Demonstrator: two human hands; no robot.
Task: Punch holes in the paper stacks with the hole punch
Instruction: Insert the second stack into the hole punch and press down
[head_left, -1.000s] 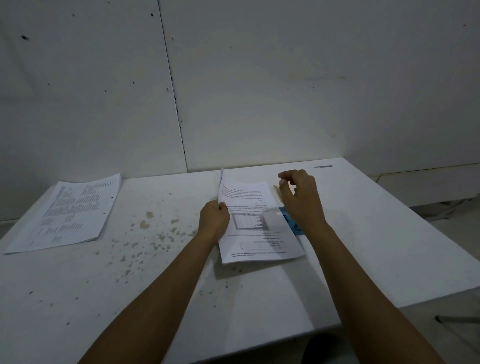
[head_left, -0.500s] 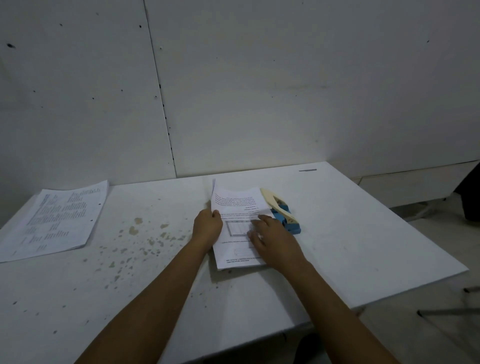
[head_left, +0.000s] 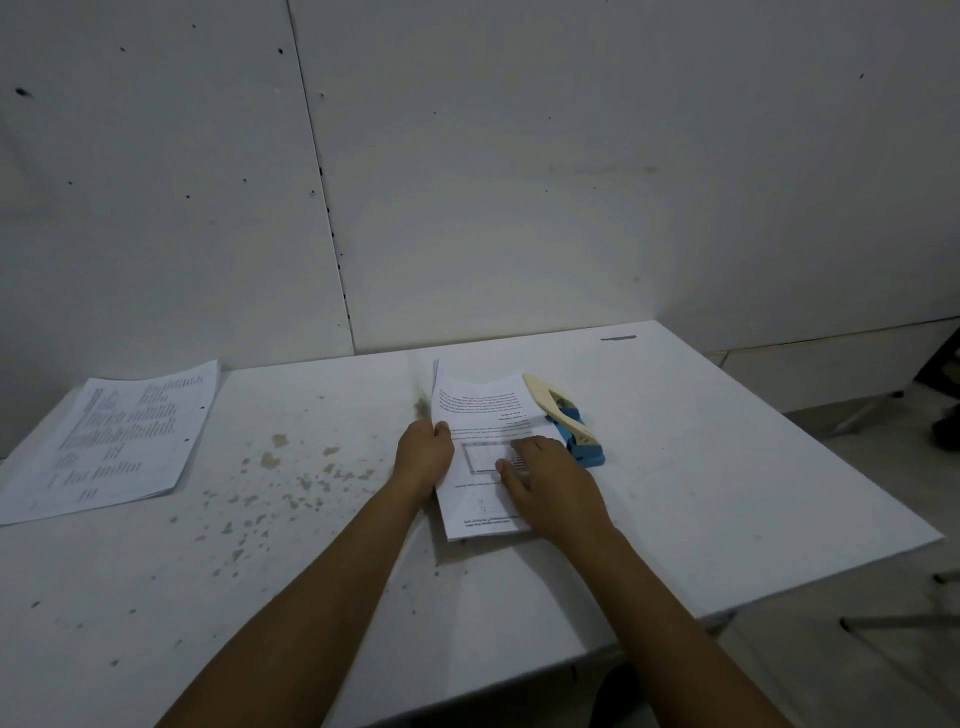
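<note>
Right hand (head_left: 556, 493) flat, fingers spread, pressing thin white printed paper stack (head_left: 480, 441), gripping nothing. Left hand (head_left: 423, 457) pinches stack's left edge; far end curls up. Step: seating right edge in blue-based, cream-levered plastic hole punch (head_left: 569, 423) alongside. Next, likely: press lever firmly. Second stack (head_left: 104, 441) far left on stained white table (head_left: 727, 467).

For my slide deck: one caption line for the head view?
Two hands square a paper stack against a hole punch on a white table.
</note>
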